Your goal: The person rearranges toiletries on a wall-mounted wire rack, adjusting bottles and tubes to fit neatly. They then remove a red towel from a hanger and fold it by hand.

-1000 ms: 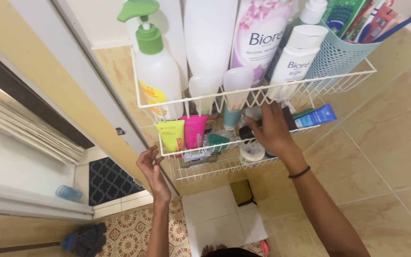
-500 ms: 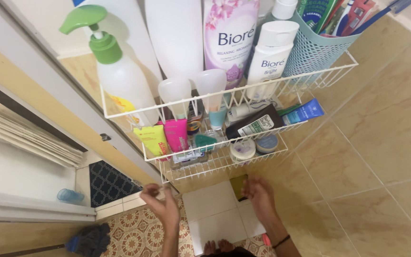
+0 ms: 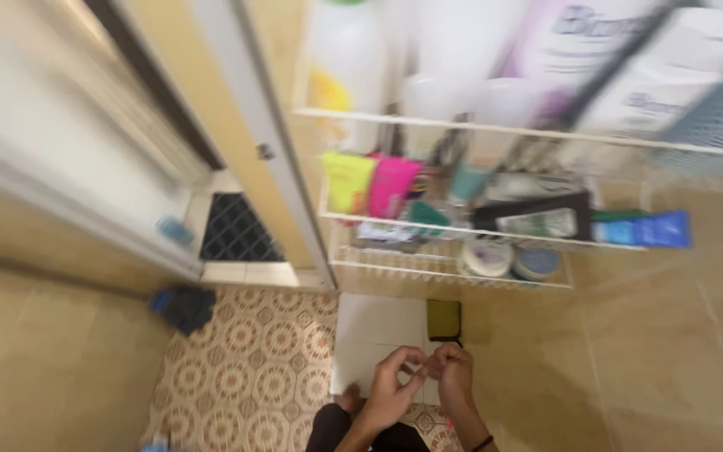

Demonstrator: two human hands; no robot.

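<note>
L hand (image 3: 395, 387) & R hand (image 3: 453, 377) fingertips touching, item betw. them too blurred.

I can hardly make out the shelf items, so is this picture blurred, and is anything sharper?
Head view: strong motion blur smears the white bottles on the wire rack; the left hand and right hand, fingertips together, are soft too; the patterned floor tiles read slightly clearer; lighting is even, without glare.
</note>
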